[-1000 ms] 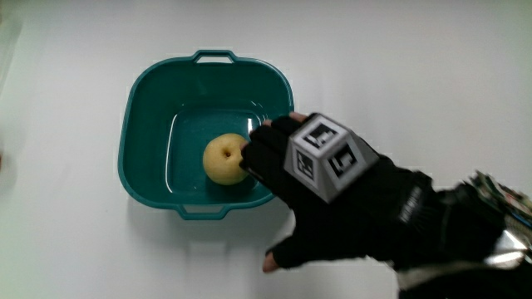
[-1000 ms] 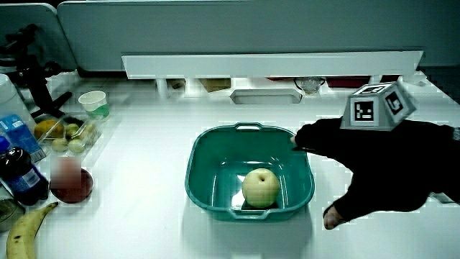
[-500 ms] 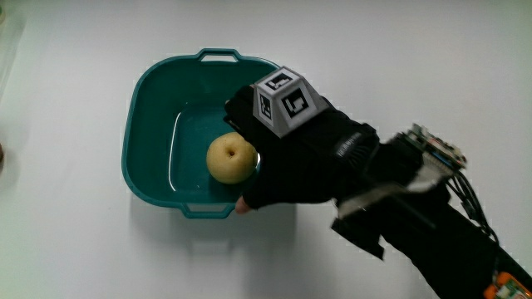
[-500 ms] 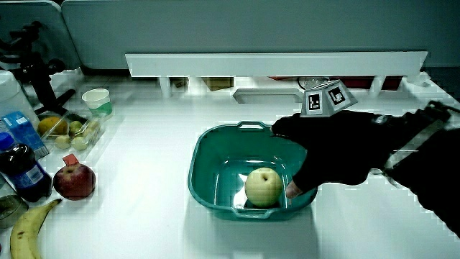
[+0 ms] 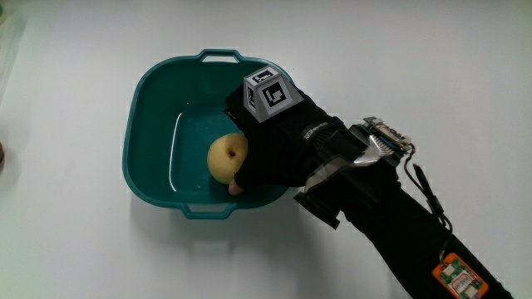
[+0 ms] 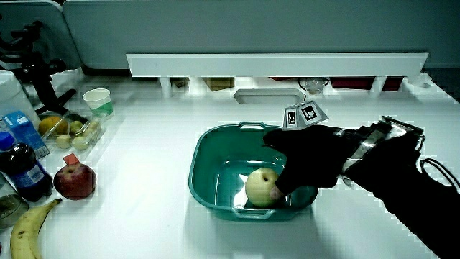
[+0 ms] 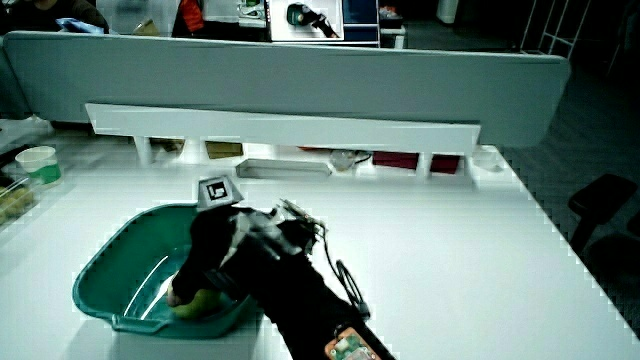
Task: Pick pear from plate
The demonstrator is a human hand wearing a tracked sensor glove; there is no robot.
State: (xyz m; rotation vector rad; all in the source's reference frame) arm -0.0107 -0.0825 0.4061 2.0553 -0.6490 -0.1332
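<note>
A yellow pear [image 5: 220,158] lies on the floor of a teal basin [image 5: 145,108] with two handles; no flat plate is in view. The gloved hand [image 5: 274,145] reaches down into the basin, and its fingers and thumb curl against the pear's side. The pear still rests on the basin floor. Both side views show the same: the hand [image 6: 305,155] presses on the pear [image 6: 257,188] inside the basin [image 6: 205,165], and the hand [image 7: 215,250] covers most of the pear [image 7: 200,303] in the basin [image 7: 100,285]. The forearm crosses the basin's rim.
At the table's edge in a side view lie a red apple [image 6: 73,180], a banana [image 6: 25,226], a dark bottle [image 6: 21,173], a clear box of fruit [image 6: 68,131] and a paper cup [image 6: 97,102]. A low white shelf [image 6: 277,63] runs along the partition.
The hand has moved from beside the basin's rim down into the basin, and its fingers have closed against the pear. The pear and basin have stayed in place.
</note>
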